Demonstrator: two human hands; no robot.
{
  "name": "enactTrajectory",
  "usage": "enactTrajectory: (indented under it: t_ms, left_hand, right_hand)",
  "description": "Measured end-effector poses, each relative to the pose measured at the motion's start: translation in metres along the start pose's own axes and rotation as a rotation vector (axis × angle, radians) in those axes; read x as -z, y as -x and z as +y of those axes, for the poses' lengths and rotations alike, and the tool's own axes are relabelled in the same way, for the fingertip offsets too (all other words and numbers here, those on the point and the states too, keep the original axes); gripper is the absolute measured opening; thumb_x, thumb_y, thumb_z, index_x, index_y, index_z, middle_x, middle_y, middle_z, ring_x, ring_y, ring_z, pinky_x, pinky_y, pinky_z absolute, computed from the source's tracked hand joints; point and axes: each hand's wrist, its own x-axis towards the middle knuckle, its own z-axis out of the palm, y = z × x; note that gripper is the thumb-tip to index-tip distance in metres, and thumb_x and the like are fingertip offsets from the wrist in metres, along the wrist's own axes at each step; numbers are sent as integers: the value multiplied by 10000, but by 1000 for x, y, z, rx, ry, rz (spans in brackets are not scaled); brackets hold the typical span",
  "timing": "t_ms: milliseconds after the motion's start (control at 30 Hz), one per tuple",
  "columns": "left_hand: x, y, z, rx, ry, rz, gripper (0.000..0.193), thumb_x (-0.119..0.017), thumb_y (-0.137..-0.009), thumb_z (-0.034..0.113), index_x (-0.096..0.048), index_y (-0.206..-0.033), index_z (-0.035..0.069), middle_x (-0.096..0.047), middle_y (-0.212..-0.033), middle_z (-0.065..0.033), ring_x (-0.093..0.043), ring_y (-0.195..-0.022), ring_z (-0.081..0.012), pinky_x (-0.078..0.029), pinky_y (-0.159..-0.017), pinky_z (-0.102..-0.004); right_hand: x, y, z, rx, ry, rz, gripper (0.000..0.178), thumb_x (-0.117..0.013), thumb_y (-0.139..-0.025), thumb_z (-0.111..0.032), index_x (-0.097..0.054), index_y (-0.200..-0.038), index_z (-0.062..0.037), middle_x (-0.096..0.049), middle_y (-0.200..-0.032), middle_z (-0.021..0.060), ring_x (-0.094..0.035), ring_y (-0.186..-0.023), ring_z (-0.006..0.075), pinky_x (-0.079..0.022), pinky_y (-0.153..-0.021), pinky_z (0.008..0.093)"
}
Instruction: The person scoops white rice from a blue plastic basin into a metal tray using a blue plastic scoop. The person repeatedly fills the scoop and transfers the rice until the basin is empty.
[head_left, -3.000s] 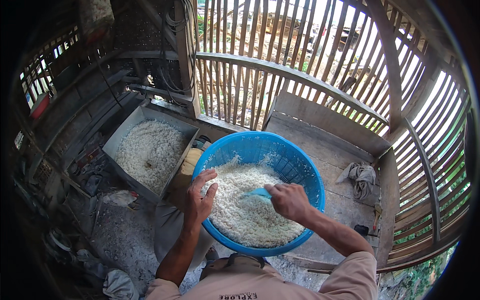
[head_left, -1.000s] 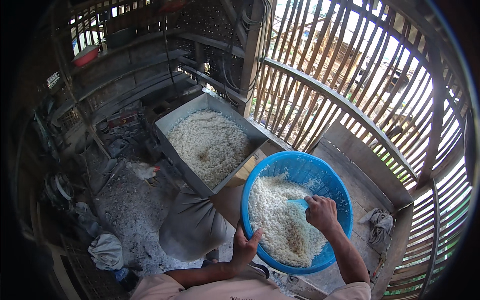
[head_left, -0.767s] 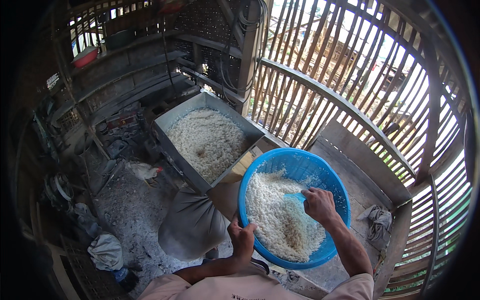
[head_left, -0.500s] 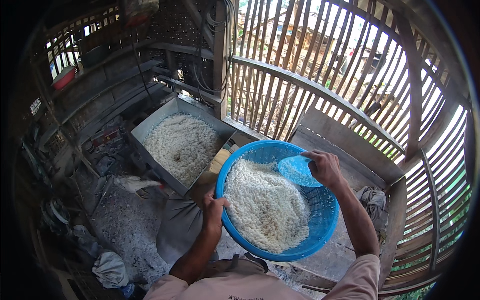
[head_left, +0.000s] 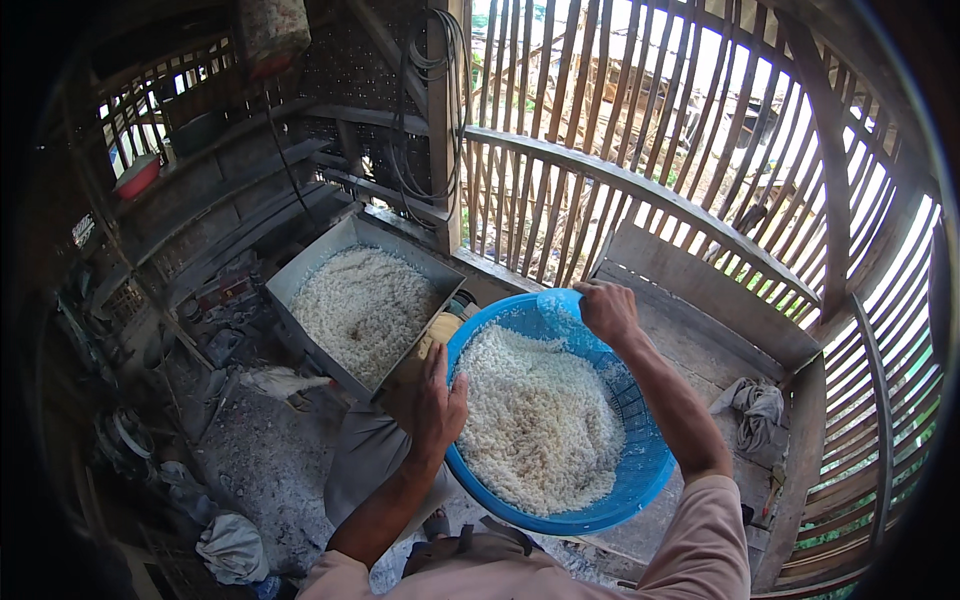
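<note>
Left hand (head_left: 438,410): fingers extended, basin (head_left: 645,455) 9 o'clock | Right hand (head_left: 610,312): fingers grasping scoop (head_left: 562,313), basin 12 o'clock | White grains (head_left: 535,425): inside basin

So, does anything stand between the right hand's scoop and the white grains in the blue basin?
Nothing visible: the right hand holds the scoop at the far rim of the basin; the white grains lie uncovered.

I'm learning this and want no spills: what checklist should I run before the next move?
1. Blue scoop held: ok, in the right hand.
2. Blue basket steadied: cannot tell; the left hand is at its left rim, hold unclear.
3. White grains heaped inside the basket: ok.
4. Metal box not overfull: ok, its contents lie below the wall tops.
5. White bird apart from the basket: ok, on the floor.
</note>
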Motion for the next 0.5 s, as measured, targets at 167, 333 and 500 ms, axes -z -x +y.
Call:
enactTrajectory:
  t_ms: [167,333,500]
  left_hand:
    - [-8,-10,-11,23,91,-17,627,-500,-1069,293,-372,-1521,-122,-395,-1576,-317,-397,-1465,-441,-337,-1214,-439]
    - [-7,-7,-11,8,87,-27,625,-458,-1088,320,-370,-1525,-118,-378,-1585,-320,-389,-1470,-442,-326,-1220,-437]
    - [-4,-7,9,-132,-34,-23,657,-500,-1077,299,-304,-1562,-97,-383,-1578,-321,-406,-1457,-446,-336,-1215,-453]
  right_hand:
    - [-28,-49,-80,208,-24,-127,251,-570,-876,-120,-771,-1027,-120,-759,-914,137,-748,-886,296,-580,-771,446]
    - [2,-2,-127,786,196,-84,278,-606,-955,-169,-719,-1196,-88,-712,-1062,55,-686,-1045,210,-546,-861,380]
    - [34,55,-80,819,205,-31,315,-610,-958,-163,-687,-1254,-87,-700,-1072,64,-680,-1036,207,-533,-883,359]
